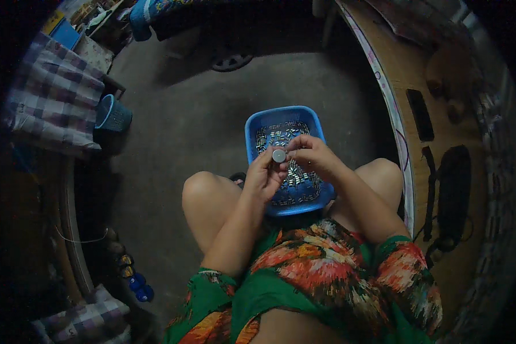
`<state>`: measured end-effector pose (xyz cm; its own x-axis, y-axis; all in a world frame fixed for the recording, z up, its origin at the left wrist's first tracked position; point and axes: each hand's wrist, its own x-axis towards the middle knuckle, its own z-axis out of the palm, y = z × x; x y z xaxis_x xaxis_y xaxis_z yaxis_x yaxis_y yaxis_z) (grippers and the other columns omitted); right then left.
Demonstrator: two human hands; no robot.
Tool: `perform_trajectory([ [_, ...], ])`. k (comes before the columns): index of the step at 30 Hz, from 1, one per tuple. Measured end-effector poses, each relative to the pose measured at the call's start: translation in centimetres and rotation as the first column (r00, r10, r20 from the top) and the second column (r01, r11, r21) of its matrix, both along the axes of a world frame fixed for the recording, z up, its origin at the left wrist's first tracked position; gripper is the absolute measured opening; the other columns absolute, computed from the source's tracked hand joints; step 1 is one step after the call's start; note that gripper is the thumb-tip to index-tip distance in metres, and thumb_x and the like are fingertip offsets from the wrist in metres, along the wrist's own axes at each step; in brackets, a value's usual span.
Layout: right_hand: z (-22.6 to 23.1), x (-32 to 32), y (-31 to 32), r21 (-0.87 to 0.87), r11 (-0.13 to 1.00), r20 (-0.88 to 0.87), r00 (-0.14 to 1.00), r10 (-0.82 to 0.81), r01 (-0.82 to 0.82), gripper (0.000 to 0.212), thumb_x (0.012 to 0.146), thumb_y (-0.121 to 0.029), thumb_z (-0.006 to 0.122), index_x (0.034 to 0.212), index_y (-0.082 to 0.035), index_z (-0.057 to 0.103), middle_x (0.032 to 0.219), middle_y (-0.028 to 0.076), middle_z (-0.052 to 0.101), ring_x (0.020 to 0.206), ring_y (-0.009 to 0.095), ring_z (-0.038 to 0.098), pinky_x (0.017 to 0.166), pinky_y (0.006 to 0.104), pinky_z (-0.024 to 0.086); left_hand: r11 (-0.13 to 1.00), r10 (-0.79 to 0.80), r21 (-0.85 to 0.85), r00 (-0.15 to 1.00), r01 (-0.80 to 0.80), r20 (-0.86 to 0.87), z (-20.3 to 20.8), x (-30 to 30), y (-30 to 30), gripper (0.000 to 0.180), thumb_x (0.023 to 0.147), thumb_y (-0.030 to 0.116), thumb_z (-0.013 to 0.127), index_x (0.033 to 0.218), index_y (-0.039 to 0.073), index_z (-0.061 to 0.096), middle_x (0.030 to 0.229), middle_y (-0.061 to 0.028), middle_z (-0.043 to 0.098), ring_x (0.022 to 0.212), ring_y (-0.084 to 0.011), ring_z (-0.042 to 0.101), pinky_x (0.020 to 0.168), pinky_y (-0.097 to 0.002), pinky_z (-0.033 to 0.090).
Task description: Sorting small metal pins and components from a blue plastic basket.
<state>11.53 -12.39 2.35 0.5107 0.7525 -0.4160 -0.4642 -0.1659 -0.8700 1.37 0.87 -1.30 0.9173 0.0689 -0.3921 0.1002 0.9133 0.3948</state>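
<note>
A small round grey disc-topped piece (278, 155) sits between my two hands, its flat face turned up. My left hand (264, 175) is closed round its left side, with the thumb and fingers on it. From the right, my right hand (312, 155) reaches it with bent fingers pinched at its edge; whether a smaller part is between those fingertips is hidden. Below both hands stands a blue plastic basket (252, 140) between my knees. Many small shiny metal cylinders (295, 175) cover its bottom.
To the right runs a wooden bench or bed edge (415, 172) with a dark phone-like slab (420, 114) and a black pouch (454, 180). A light-blue bin (113, 114) and checked cloth (57, 92) are at left. Blue-and-yellow rolls (135, 281) lie on the grey floor (155, 132).
</note>
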Motion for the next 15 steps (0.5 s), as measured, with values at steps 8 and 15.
perform_trajectory([
  [8,0.1,-1.1,0.1,0.021,0.996,0.445,0.893,0.07,-0.088,0.026,0.066,-0.012,0.071,0.084,-0.006,0.053,0.067,-0.004,0.047,0.064,0.004,0.045,0.055,0.0165,0.036,0.995,0.087,0.064,0.991,-0.081,-0.098,1.3,0.3,-0.7,0.023,0.087,0.028,0.047,0.093,0.006,0.052,0.073,-0.0053,0.054,0.061,-0.0134,0.051,0.049,-0.0218,0.04],
  [15,-0.1,-1.1,0.3,0.107,0.994,0.327,0.945,-0.015,-0.021,0.019,0.073,-0.012,0.065,0.086,-0.005,0.054,0.071,-0.002,0.054,0.059,0.004,0.045,0.053,0.0179,0.037,1.0,-0.005,-0.008,1.0,0.005,-0.024,0.0,-0.1,-0.1,0.018,0.083,0.026,0.055,0.084,0.008,0.054,0.073,-0.0041,0.057,0.06,-0.0126,0.053,0.05,-0.0215,0.042],
])
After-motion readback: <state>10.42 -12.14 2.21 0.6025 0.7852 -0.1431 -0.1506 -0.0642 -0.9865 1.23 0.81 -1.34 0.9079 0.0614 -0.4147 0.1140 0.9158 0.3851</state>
